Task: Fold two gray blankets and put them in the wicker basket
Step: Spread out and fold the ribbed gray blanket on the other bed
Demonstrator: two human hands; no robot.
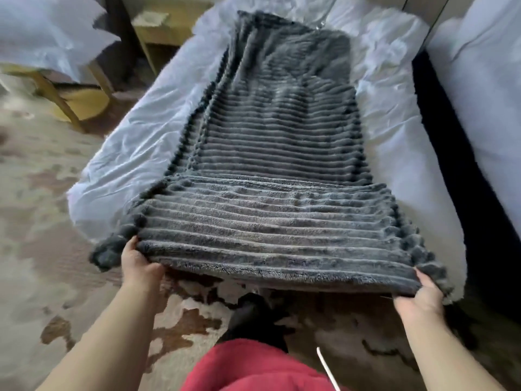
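Gray ribbed blanket (282,153) lies lengthwise on white bed (127,153), left hand (139,263) and right hand (420,297) each pinch a near corner, fingers curled round the edge; looks soft, floppy, plush, best held by corners

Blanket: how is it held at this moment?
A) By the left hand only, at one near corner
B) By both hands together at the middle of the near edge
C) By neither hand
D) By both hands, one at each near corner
D: the left hand grips the near left corner of the blanket and the right hand grips the near right corner, while the rest lies lengthwise on the bed.
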